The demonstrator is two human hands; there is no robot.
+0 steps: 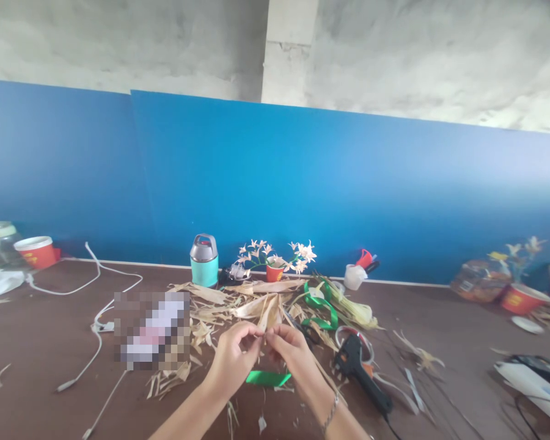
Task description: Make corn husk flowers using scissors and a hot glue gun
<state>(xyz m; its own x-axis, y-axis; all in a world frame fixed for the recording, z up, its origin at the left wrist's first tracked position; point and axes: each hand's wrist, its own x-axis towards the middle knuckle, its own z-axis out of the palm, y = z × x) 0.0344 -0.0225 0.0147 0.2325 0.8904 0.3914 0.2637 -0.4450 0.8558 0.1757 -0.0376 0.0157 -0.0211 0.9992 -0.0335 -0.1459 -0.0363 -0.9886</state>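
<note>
In the middle of the head view, my left hand (236, 351) and my right hand (294, 355) meet with their fingertips pinched together. Between them they grip the lower end of a pale dried corn husk (270, 310), which fans out upward. The exact spot under the fingertips is hidden. Around and behind the hands spreads a pile of loose husk strips (206, 315). A piece of green ribbon (268, 379) lies below, between my wrists, and more green ribbon (333, 316) curls to the right. A black glue gun (362, 373) rests right of my right hand.
A teal canister (204, 269) and a red cup of husk flowers (275, 269) stand at the back, near the blue partition (302, 183). White cables (96, 342) and a pixelated object (156, 327) lie left. A white cup (354, 277) and another red cup (524, 298) are on the right.
</note>
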